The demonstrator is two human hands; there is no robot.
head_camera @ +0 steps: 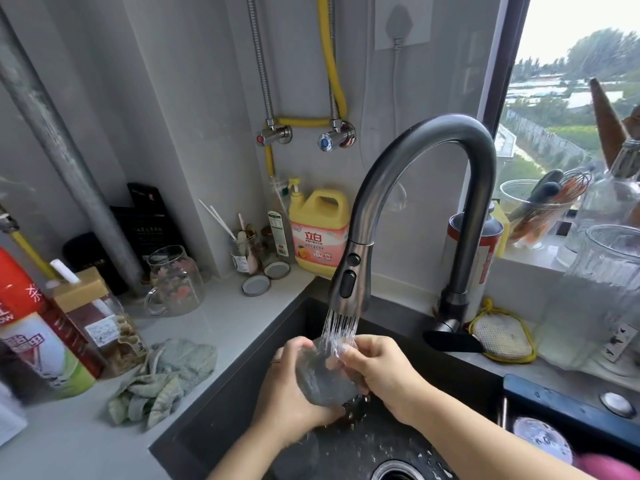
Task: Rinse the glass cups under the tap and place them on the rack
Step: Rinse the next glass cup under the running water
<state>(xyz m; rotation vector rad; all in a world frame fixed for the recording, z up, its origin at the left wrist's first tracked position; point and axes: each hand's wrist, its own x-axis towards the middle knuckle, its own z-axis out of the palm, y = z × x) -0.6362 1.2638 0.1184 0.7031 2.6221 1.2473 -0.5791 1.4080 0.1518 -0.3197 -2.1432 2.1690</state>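
Over dark sink [221, 403], both hands' grips — left hand [294, 393], right hand [377, 372] — clasp glass cup [323, 379] beneath running tap [349, 282]: rinsing step — next, probably lift it toward a rack.

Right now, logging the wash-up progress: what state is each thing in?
Tap: running, spray on.
Glass cup: tilted under the stream, held.
Left hand: gripping the cup.
Right hand: rubbing its rim.
Flowered mug: upright, on the counter.
Cloth: crumpled.

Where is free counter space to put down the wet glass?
Bare counter lies in front of the crumpled cloth, and between the floral mug and the sink edge. The windowsill and back corner are crowded.
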